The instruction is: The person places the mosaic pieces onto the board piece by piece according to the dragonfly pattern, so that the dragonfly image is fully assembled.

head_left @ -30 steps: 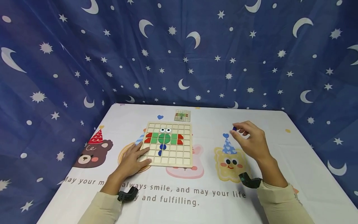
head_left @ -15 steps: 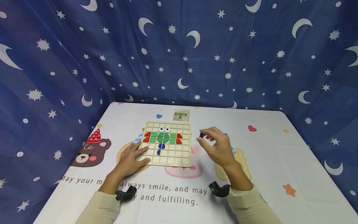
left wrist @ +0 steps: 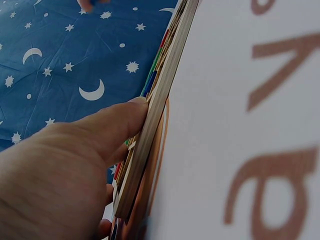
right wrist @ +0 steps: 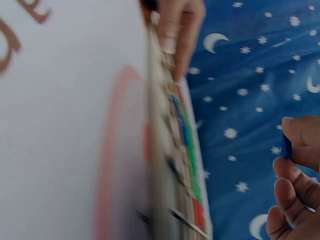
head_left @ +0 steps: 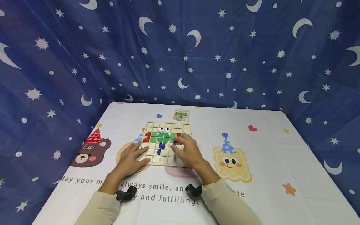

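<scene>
A wooden grid board lies on the table with red, green and blue pieces and two round eye pieces in its cells. My left hand rests on the board's lower left corner, fingers spread; in the left wrist view its thumb lies along the board's edge. Over the right part of the board, my right hand pinches a small blue piece between thumb and index finger. The right wrist view shows the piece held apart from the board. My right hand hides some red cells on the board's right side.
Behind the board lies a small pattern card with a similar picture. The white tablecloth bears printed cartoons and text. A blue star-and-moon curtain hangs behind the table and at its sides.
My right hand has moved left from the table's right side to over the board, still pinching the blue piece. My left hand has stayed at the board's corner.
</scene>
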`<action>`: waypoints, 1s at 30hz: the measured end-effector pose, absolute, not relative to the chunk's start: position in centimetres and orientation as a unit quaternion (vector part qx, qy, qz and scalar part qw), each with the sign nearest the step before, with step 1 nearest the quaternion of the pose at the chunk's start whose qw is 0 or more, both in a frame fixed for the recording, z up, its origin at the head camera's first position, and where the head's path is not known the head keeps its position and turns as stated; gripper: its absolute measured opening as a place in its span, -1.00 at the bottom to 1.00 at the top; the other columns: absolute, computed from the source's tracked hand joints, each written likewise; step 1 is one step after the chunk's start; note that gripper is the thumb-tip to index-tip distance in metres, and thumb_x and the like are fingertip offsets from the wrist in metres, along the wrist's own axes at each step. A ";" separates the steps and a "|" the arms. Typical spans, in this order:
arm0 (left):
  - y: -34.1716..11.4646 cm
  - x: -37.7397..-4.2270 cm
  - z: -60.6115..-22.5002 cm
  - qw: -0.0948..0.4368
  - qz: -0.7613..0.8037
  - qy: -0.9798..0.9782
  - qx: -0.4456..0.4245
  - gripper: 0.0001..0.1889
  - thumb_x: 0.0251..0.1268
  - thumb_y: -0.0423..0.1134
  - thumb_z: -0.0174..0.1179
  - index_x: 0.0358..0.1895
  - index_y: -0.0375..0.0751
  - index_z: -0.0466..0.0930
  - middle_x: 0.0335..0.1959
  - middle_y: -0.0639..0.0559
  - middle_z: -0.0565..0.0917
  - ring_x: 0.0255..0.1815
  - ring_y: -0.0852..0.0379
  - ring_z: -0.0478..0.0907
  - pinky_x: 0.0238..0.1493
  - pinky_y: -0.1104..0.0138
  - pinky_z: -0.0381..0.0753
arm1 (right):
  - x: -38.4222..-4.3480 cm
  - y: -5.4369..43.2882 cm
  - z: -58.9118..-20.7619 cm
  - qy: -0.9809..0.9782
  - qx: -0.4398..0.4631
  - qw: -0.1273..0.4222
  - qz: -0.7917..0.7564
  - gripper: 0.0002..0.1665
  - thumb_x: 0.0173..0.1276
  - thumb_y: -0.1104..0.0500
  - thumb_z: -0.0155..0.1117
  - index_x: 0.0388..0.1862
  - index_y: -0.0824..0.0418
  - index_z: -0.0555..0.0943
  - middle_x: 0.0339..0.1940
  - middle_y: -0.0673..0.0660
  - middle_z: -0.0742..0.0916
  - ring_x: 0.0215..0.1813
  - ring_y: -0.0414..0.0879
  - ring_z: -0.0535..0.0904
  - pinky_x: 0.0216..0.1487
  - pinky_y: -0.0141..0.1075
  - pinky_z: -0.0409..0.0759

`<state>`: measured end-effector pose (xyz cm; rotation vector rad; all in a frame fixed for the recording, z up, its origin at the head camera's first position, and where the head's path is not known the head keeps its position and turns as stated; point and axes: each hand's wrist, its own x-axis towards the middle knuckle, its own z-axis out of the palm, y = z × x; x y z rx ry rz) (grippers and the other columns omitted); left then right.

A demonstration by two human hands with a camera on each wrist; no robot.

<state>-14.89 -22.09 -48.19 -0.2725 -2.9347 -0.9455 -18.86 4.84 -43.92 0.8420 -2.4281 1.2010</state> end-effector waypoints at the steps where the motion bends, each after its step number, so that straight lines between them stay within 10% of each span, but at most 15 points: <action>1: -22.1 -14.9 -48.2 0.024 -0.305 -0.948 -0.089 -0.38 0.17 0.05 0.33 0.30 -0.08 0.51 0.46 -0.21 0.19 0.47 -0.31 -0.10 0.30 -0.26 -0.10 | -19.0 4.4 -44.2 -0.849 0.295 0.143 0.416 -0.72 0.19 0.22 0.45 -0.13 0.31 0.70 -0.26 0.07 0.67 -0.20 -0.06 0.56 -0.13 -0.16 0.50; 20: -22.1 -14.8 -48.1 0.027 -0.304 -0.948 -0.093 -0.38 0.17 0.05 0.33 0.30 -0.08 0.51 0.45 -0.22 0.20 0.47 -0.31 -0.09 0.30 -0.25 -0.09 | -19.9 0.4 -47.0 -0.908 0.264 0.004 0.326 -0.73 0.24 0.11 0.42 -0.11 0.17 0.74 -0.21 -0.02 0.65 -0.13 -0.15 0.51 -0.04 -0.27 0.49; 30: -22.2 -14.8 -48.0 0.037 -0.305 -0.946 -0.100 -0.40 0.18 0.03 0.33 0.28 -0.11 0.53 0.44 -0.25 0.23 0.46 -0.34 -0.06 0.30 -0.26 -0.07 | -19.9 0.3 -47.2 -0.909 0.303 0.024 0.286 -0.71 0.19 0.13 0.41 -0.09 0.17 0.73 -0.32 0.00 0.62 -0.23 -0.14 0.49 -0.16 -0.28 0.48</action>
